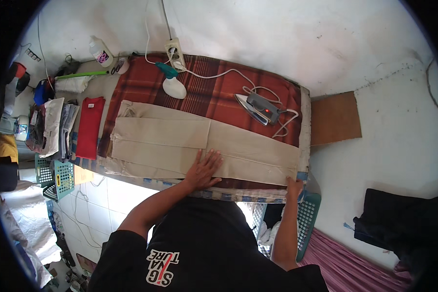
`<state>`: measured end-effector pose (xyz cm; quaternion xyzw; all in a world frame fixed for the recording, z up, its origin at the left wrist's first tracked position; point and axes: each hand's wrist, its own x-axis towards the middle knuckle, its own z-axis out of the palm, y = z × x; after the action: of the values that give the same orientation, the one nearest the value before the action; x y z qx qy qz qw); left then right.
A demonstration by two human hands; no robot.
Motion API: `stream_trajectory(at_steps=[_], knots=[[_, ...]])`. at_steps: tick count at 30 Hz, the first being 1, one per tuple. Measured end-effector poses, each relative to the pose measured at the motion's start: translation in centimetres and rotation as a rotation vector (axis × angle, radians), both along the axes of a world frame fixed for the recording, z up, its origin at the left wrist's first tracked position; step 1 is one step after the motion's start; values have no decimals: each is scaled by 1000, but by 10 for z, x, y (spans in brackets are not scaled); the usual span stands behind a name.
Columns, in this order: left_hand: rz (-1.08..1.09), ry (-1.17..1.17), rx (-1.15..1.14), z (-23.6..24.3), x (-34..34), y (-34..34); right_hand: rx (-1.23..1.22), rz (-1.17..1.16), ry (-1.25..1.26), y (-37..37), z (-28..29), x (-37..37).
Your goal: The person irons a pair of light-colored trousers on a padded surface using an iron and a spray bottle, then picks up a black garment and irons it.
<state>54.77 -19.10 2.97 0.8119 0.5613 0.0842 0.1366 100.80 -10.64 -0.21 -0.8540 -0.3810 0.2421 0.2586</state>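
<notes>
Left hand (203,169) flat, open on trousers (180,146); right hand (294,186) pinches hem: pull taut, smooth evenly.

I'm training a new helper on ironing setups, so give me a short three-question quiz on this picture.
1. True or false: the left hand lies flat and open on the beige trousers.
2. Where does the iron stand? A) on the red plaid cloth beyond the trousers B) on the folded red shirt C) on the floor
3. Fill in: the right hand is at the trousers' ___ end, by the board's near corner.

Key
1. True.
2. A. Its cord runs to the power strip, and a spray bottle stands on the same cloth.
3. Right. Whether it grips the fabric cannot be told.
</notes>
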Motion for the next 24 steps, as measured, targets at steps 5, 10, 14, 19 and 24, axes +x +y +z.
stream_trajectory(at_steps=[5, 10, 14, 19, 24], knots=[[-226, -10, 49, 0, -3, -5, 267, -115, 385, 20, 59, -44], [-127, -466, -374, 22, -34, 1, 712, 419, 592, 24, 229, -235], [158, -1559, -598, 82, -114, 18, 634, 891, 726, -14, 289, -402], [666, -1836, -453, 103, -274, -50, 704, 1513, 741, -75, 257, -585], [944, -2044, -643, 64, -378, -76, 398, 1824, 664, -110, 194, -563]])
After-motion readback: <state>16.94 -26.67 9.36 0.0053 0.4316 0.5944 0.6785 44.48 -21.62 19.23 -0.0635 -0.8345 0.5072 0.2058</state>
